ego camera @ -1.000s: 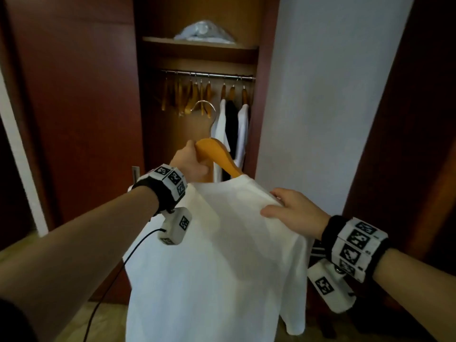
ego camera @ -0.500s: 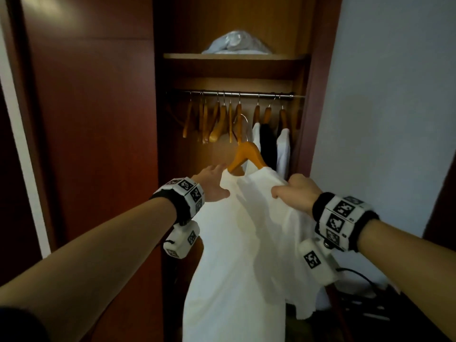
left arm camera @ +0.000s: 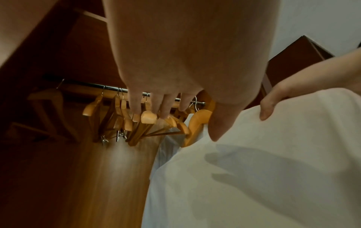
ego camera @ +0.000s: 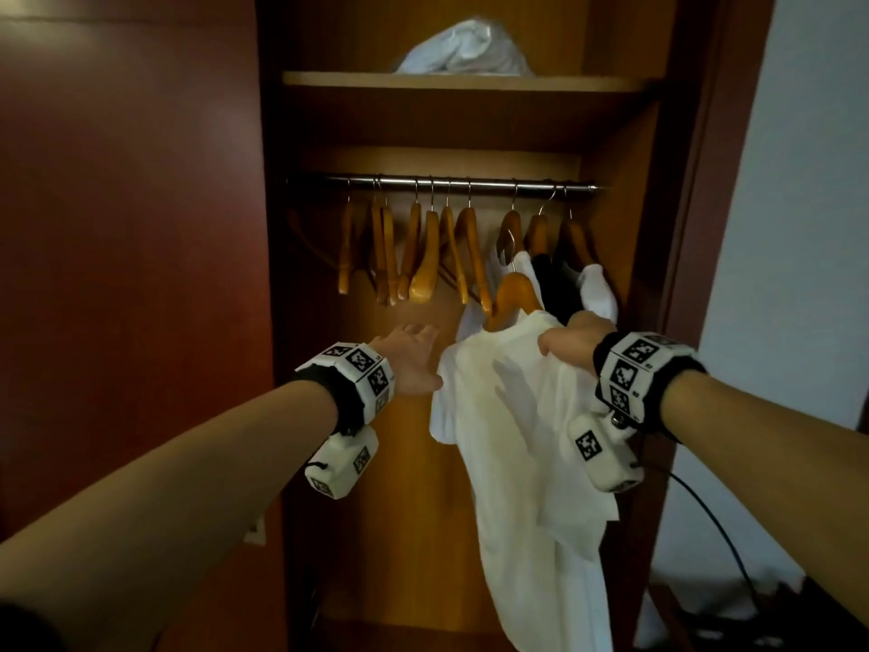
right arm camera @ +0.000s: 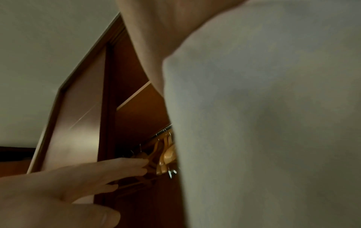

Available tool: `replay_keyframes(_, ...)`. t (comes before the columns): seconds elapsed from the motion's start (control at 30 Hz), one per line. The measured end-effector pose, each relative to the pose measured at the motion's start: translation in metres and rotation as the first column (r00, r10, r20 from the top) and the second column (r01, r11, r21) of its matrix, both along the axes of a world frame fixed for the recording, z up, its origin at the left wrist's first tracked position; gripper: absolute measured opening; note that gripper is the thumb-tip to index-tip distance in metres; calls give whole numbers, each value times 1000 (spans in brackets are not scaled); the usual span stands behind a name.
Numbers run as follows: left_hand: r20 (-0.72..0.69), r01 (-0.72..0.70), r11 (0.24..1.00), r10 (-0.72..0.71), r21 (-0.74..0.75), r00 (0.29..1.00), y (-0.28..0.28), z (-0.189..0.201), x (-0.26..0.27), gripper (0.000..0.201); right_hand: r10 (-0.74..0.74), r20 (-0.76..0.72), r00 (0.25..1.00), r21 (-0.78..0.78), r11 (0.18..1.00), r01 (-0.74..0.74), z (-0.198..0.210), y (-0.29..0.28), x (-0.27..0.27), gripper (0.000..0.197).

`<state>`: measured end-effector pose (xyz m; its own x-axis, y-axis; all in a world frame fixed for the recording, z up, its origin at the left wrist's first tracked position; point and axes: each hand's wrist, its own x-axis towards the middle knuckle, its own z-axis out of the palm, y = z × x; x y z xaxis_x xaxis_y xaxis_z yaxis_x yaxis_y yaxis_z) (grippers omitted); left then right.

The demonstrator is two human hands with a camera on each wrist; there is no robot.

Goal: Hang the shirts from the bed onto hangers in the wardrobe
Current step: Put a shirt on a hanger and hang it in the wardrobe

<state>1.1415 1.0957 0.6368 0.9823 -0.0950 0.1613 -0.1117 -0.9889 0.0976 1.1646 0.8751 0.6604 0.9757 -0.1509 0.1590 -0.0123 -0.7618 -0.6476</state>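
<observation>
A white shirt (ego camera: 517, 440) hangs on a wooden hanger (ego camera: 515, 294) in front of the open wardrobe. My right hand (ego camera: 564, 341) grips the shirt's shoulder and carries it alone. The hanger's metal hook (ego camera: 505, 242) is below the rail (ego camera: 470, 183), not on it. My left hand (ego camera: 414, 343) is open to the left of the shirt, holding nothing, with its fingers stretched toward the empty hangers (ego camera: 423, 256). The left wrist view shows those fingers (left arm camera: 166, 108) before the hangers and the shirt (left arm camera: 254, 169) at right. In the right wrist view the shirt (right arm camera: 273, 123) fills the frame.
Three shirts, white, black and white (ego camera: 559, 284), hang at the rail's right end. A white bundle (ego camera: 463, 49) lies on the shelf (ego camera: 357, 80) above. The dark wardrobe door (ego camera: 131, 228) stands at left, a white wall (ego camera: 799, 228) at right. A black cable (ego camera: 714, 520) trails from my right wrist.
My left hand has let go of the hanger and opened to the left of it. My right hand has carried the shirt and hanger up closer to the rail's right end.
</observation>
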Motion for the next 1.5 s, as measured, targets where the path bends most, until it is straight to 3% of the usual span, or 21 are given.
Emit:
replay_keyframes(0.13,82,66,998,-66,-2,994,26,24,50,87,-82,48,995,-26,996,83,35,26,42,70)
replay_keyframes(0.3,130,123,992,-127,41,983,43,43,104,87,-136,113,984,-99,984,148,84,48,90,46)
replay_keyframes(0.47,187,145,989,-143,6,972,43,64,148,86,-120,156,980,-111,984,138,114,55,131,45)
replay_keyframes(0.67,197,164,986,-168,40,966,32,71,185,84,-116,158,981,-108,985,134,107,63,176,50)
replay_keyframes(0.83,227,171,981,-188,91,956,22,68,214,88,-72,84,994,-103,991,81,85,65,204,41)
replay_keyframes(1.07,250,174,952,-238,251,939,5,62,235,84,-50,114,992,-172,983,69,76,65,206,37)
replay_keyframes(1.13,259,181,941,-258,288,931,5,59,236,79,-56,121,991,-283,955,89,74,70,203,41)
replay_keyframes(1.23,290,196,926,-294,324,911,8,54,236,74,-14,234,972,-548,824,144,74,87,197,50)
replay_keyframes(1.27,302,200,923,-304,330,904,9,54,237,72,23,261,965,-584,800,139,76,96,193,47)
replay_keyframes(1.37,284,241,910,-342,336,896,18,54,243,62,139,230,963,-576,817,19,78,125,187,11)
replay_keyframes(1.5,275,246,908,-346,339,897,31,52,251,60,123,231,965,-585,810,37,65,140,193,15)
